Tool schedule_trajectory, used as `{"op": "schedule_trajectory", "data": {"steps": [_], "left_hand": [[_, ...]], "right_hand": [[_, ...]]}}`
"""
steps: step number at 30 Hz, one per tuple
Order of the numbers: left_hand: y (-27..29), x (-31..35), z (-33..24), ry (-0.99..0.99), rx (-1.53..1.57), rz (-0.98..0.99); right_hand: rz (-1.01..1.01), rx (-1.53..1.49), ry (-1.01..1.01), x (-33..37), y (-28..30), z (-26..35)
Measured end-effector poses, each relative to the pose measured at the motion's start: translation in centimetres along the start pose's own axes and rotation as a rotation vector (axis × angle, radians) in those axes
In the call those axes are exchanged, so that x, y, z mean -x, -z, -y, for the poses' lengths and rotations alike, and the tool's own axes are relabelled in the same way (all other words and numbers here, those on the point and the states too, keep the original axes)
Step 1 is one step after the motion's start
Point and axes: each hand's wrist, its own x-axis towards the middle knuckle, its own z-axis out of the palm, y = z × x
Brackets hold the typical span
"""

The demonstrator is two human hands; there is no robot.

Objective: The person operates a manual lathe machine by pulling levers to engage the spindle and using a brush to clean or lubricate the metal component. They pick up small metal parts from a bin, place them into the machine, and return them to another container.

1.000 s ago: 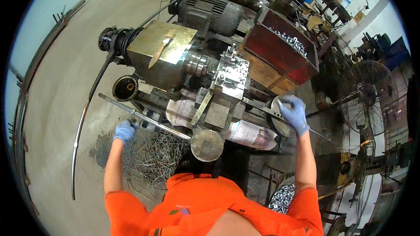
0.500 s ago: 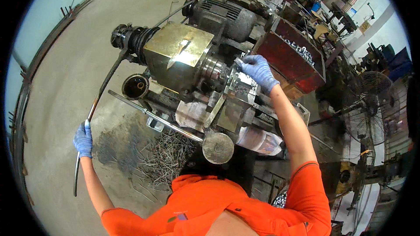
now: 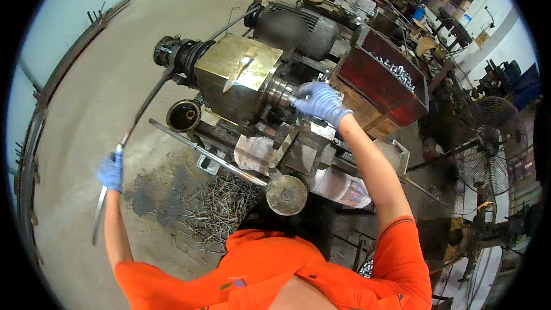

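Note:
My left hand (image 3: pixel 111 172), in a blue knit glove, is wrapped round the lower part of a long metal lever (image 3: pixel 146 106). The lever's far end meets the black rear end of a lathe-like machine's spindle. My right hand (image 3: pixel 321 103), gloved alike, is at the front of the shiny round chuck (image 3: pixel 278 90), fingers pinched together against it. Whatever lies between those fingers is hidden and blurred. A brass-coloured plate (image 3: pixel 221 57) covers the headstock beside the chuck. Under my right hand is the tool slide (image 3: pixel 321 129), with metal bits on it.
A red bin (image 3: pixel 373 83) of small shiny metal parts stands right of the machine. A silver bar (image 3: pixel 229 167) with a round disc (image 3: pixel 287 195) juts toward me. Metal scrap (image 3: pixel 221 209) lies on the floor. An electric motor (image 3: pixel 321 37) sits behind; a fan (image 3: pixel 488 138) stands right.
My right hand has moved left from above the tool slide to the chuck. My left hand has shifted slightly up with the lever, whose lower end now tilts more.

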Motion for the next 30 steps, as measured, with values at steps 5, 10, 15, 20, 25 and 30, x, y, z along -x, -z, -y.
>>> {"op": "schedule_trajectory", "data": {"steps": [5,10,15,20,25,30], "left_hand": [[1.1,11.2,-6.2,-0.006,0.113,0.001],[4.0,13.7,-9.3,0.023,0.113,0.089],[4.1,14.1,-8.9,0.046,0.153,0.084],[5.1,14.3,-9.4,0.062,0.165,0.1],[4.3,14.1,-8.7,0.056,0.159,0.067],[2.8,13.4,-8.4,-0.032,0.144,-0.006]], "right_hand": [[0.167,0.225,-0.16,-1.1,-2.6,1.4],[0.134,0.316,-0.074,-0.4,-2.3,1.6],[0.104,0.349,-0.078,-0.8,-3.1,1.6],[0.085,0.373,-0.117,-0.9,-3.1,1.8],[0.03,0.369,-0.173,-0.6,-3.1,1.5],[-0.065,0.319,-0.166,1.5,0.0,1.0]]}}
